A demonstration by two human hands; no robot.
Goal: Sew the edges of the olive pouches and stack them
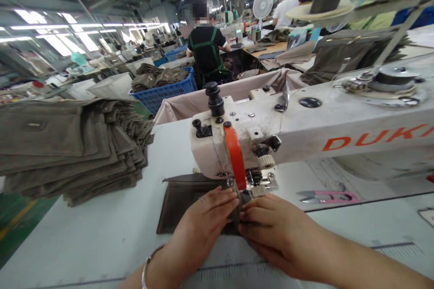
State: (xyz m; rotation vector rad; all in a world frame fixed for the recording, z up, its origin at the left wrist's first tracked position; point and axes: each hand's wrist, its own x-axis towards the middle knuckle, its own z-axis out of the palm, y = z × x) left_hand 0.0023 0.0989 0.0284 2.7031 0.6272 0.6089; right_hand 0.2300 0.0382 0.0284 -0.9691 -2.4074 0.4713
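A dark grey-brown fabric piece (176, 207) lies on the white sewing table, partly under the head of a white sewing machine (298, 131) with an orange guard (235, 156). My left hand (205, 221) presses flat on the fabric, fingers stretched toward the needle area. Just right of it, my right hand (271, 226) has its fingers closed on the fabric's edge below the presser foot. The needle is hidden behind the guard. Pink thread snips (330, 197) rest on the table right of my right hand.
Stacked grey-brown fabric pieces (68, 144) stand on the table at left. Behind are a blue basket (166, 92) of similar pieces, a pink cloth-lined trough (179, 104), and a person (206, 49) in a black top. Another stack (349, 52) sits behind the machine.
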